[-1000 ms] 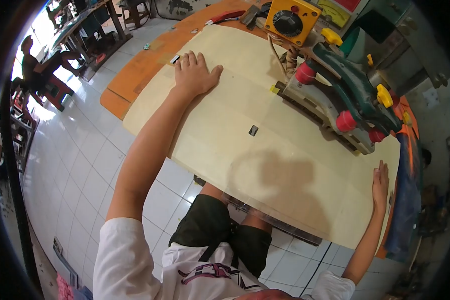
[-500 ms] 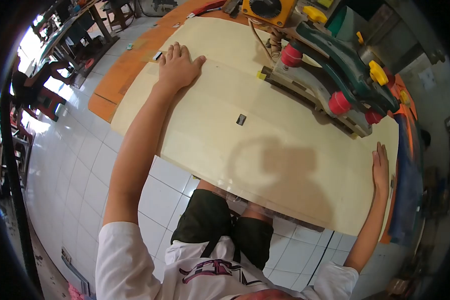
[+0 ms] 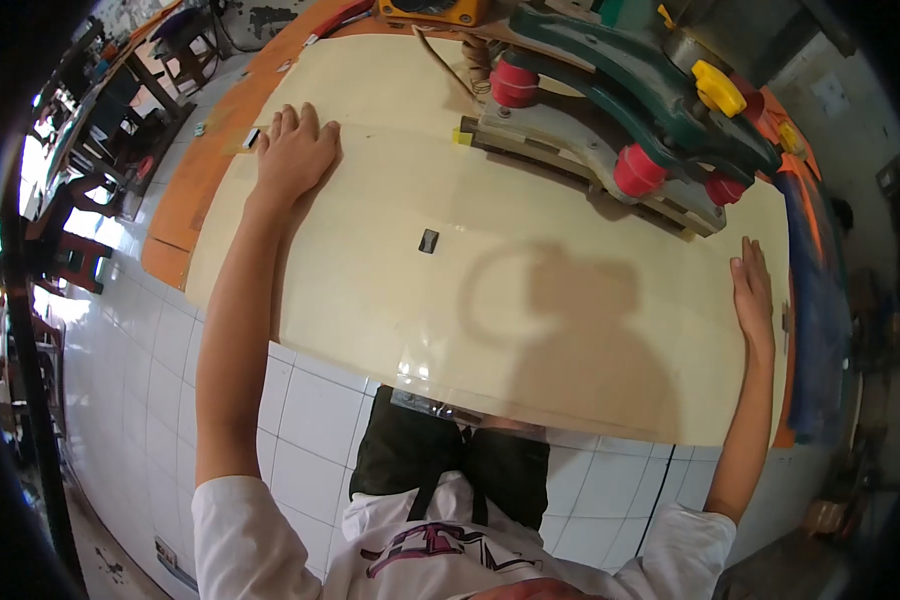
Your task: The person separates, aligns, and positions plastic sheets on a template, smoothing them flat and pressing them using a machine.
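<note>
A large pale yellow sheet (image 3: 370, 290) covers most of the table. My left hand (image 3: 298, 155) lies flat on its left side, fingers stretched out and holding nothing. Beside those fingertips is a small white and black piece (image 3: 251, 138). Along the sheet's right edge rests my right hand (image 3: 754, 290), fingers straight and thumb apart, also without anything in it. A small dark rectangular piece (image 3: 428, 241) sits on the sheet between my hands. Beyond it stands a dark green machine (image 3: 610, 75) with red cylindrical parts (image 3: 639, 170) and a long pale bar (image 3: 590, 175) low over the sheet.
Orange-brown tabletop (image 3: 178, 225) shows past the sheet's left side. A yellow-orange box (image 3: 435, 10) is at the back. Blue material (image 3: 818, 330) hangs on the right. White floor tiles (image 3: 310, 420) lie below, and a red stool (image 3: 83, 262) stands far left.
The head view has shifted, so the table appears further left and higher. My left hand keeps its place on the sheet. My right thumb has spread from the fingers, and that hand sits slightly farther forward.
</note>
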Motion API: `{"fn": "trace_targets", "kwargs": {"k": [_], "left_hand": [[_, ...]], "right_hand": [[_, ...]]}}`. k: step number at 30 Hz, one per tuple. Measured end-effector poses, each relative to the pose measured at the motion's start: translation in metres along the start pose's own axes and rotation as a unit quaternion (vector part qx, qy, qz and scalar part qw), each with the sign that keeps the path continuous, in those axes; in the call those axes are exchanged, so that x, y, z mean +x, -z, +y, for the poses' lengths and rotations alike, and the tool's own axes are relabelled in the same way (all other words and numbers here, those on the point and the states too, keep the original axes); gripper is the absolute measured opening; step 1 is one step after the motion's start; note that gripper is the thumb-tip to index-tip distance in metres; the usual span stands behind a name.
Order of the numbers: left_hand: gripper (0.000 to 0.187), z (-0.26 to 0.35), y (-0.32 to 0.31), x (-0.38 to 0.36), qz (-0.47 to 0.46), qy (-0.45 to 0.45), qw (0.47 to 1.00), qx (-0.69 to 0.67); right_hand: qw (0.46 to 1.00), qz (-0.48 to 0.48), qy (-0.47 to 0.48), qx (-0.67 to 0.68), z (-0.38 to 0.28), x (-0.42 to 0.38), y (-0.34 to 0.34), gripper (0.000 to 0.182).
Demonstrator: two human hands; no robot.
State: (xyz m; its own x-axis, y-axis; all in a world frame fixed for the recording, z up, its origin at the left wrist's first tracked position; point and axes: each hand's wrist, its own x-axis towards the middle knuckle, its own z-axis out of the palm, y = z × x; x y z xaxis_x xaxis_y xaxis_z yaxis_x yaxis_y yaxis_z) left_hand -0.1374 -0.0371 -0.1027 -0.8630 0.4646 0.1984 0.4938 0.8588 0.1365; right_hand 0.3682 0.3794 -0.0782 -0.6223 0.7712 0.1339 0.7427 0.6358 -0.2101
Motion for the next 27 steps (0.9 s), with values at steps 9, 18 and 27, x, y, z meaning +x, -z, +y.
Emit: {"fn": "trace_targets", "kwargs": {"k": [9,18,27], "left_hand": [[0.085,0.001,-0.001,-0.001,-0.001,0.002,1.000,0.024],[0.087,0.003,0.002,-0.001,-0.010,0.013,1.000,0.023],[0.089,0.001,0.000,-0.001,-0.017,0.019,0.999,0.028]], "right_hand": [[1.000,0.006,0.002,-0.009,0.003,-0.001,-0.002,0.066],[1.000,0.012,-0.002,-0.018,0.004,0.000,-0.003,0.065],[1.000,0.011,0.003,-0.023,0.001,-0.002,-0.003,0.066]]}}
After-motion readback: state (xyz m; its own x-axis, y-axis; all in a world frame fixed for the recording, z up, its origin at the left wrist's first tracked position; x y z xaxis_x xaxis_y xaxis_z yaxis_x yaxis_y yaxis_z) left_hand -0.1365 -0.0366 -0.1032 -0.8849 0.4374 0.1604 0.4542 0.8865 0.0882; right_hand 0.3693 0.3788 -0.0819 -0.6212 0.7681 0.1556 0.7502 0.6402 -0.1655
